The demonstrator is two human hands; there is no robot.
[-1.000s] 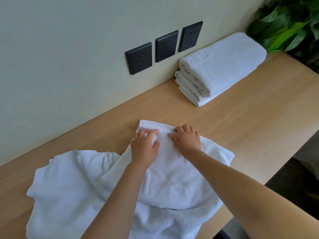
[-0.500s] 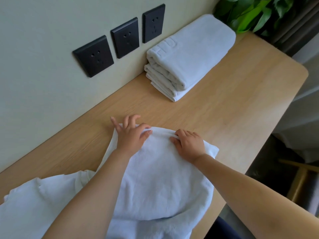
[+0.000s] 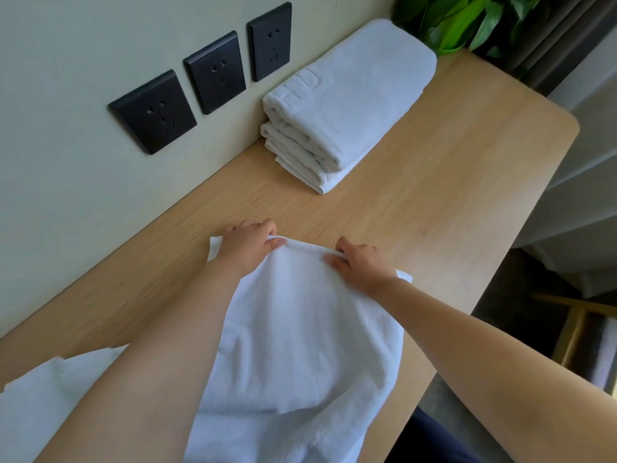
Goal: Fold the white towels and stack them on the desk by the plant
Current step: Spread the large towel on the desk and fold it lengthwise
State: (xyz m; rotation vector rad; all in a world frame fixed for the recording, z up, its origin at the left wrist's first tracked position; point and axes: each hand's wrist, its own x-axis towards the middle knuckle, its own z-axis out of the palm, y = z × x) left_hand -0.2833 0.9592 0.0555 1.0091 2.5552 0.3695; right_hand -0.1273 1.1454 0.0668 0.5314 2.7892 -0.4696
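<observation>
The left hand (image 3: 248, 247) and the right hand (image 3: 362, 264) each gripped the far hem of a white towel (image 3: 300, 329). The fingers were curled over the hem and the thumbs pressed on top, with the 2 hands near each other. The towel lay loose, at most partly folded, spread from the middle of the desk (image 3: 450, 195) back to its near edge. More loose white cloth (image 3: 40, 412) lay at the near left edge. Whether it belonged to the same towel or to a 2nd one could not be told.

Progress, as judged: a stack (image 3: 347, 105) of at least 2 folded towels already rested along the wall edge of the desk, toward the far right corner, just beside the plant (image 3: 460, 25). The gripped towel was not yet folded or placed on that stack.

Containers: none was in view. 3 black sockets (image 3: 213, 81) sat on the wall (image 3: 66, 45) above the desk, left of the stack.
</observation>
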